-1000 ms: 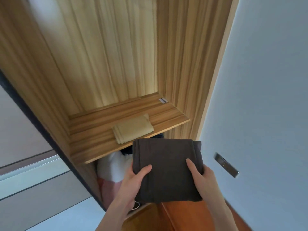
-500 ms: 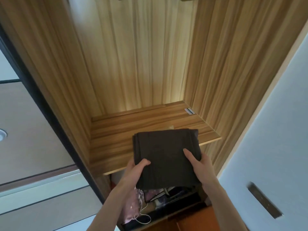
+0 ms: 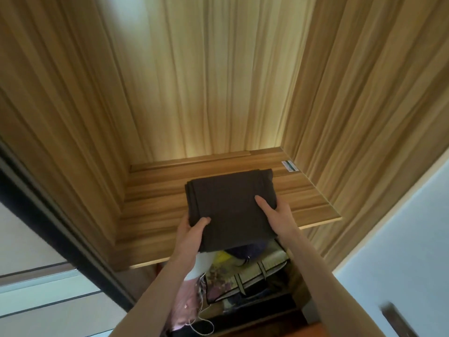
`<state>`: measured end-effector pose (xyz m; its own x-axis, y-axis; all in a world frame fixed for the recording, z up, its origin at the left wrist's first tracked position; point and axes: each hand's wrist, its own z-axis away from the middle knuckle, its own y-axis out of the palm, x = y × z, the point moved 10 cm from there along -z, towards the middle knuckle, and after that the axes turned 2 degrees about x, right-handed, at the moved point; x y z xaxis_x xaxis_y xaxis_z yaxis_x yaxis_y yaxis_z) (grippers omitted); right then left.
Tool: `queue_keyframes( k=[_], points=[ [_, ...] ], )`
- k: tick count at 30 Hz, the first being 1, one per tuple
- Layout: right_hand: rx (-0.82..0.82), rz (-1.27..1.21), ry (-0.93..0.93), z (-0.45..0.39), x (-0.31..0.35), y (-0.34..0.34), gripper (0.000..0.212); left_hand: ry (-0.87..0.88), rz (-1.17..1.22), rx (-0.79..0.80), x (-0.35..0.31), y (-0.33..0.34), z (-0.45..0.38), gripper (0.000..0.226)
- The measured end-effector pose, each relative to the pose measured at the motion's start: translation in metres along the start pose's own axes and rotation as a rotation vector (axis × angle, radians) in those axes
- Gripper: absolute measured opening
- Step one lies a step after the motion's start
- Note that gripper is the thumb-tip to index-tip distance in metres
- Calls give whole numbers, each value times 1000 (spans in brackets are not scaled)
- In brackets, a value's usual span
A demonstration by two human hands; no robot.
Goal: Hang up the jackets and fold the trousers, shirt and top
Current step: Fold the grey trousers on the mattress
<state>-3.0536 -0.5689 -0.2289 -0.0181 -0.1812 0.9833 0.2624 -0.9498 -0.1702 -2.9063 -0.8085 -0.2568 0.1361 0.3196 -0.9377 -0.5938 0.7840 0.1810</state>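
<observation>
Both hands grasp a folded dark brown garment [image 3: 230, 210] and hold it over the wooden shelf [image 3: 308, 200] of an open wardrobe; the left hand [image 3: 190, 233] grips the near left corner with its thumb on top and its fingers beneath, while the right hand [image 3: 277, 215] clasps the right edge, thumb pressed flat on the cloth; whether the garment already rests on the shelf cannot be told. Against the frame a second ago, the garment has gone forward from in front of the shelf's edge to lie mostly above its boards, and the folded tan piece seen there then is now hidden behind it. Beyond the right hand a small white label [image 3: 289, 166] sits on the shelf by the side wall; below the hands, under the shelf, a patterned storage bag [image 3: 245, 278] and pink cloth [image 3: 184, 310] show.
</observation>
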Motion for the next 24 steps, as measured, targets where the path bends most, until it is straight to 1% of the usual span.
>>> queue_keyframes(
  k=[1, 4, 6, 14, 19, 20, 22, 24],
  points=[
    [13, 27, -1, -11, -4, 2, 29, 8, 3, -18, 3, 3, -8, 33],
    [23, 117, 13, -40, -16, 4, 45, 49, -25, -51, 9, 9, -30, 39],
    [33, 167, 21, -53, -24, 6, 50, 58, -73, -71, 15, 12, -42, 37],
    [88, 304, 76, -84, -60, 19, 48, 118, -313, -187, 33, 12, -82, 21],
    [45, 415, 71, -94, -69, 18, 45, 147, -427, -230, 38, 11, -91, 21],
    [26, 450, 68, -94, -70, 18, 46, 159, -478, -249, 36, 11, -90, 25],
    [-22, 530, 57, -92, -71, 15, 52, 174, -635, -286, 34, 12, -84, 41],
    [-77, 635, 43, -88, -72, 11, 66, 216, -870, -335, 30, 14, -76, 56]
  ],
)
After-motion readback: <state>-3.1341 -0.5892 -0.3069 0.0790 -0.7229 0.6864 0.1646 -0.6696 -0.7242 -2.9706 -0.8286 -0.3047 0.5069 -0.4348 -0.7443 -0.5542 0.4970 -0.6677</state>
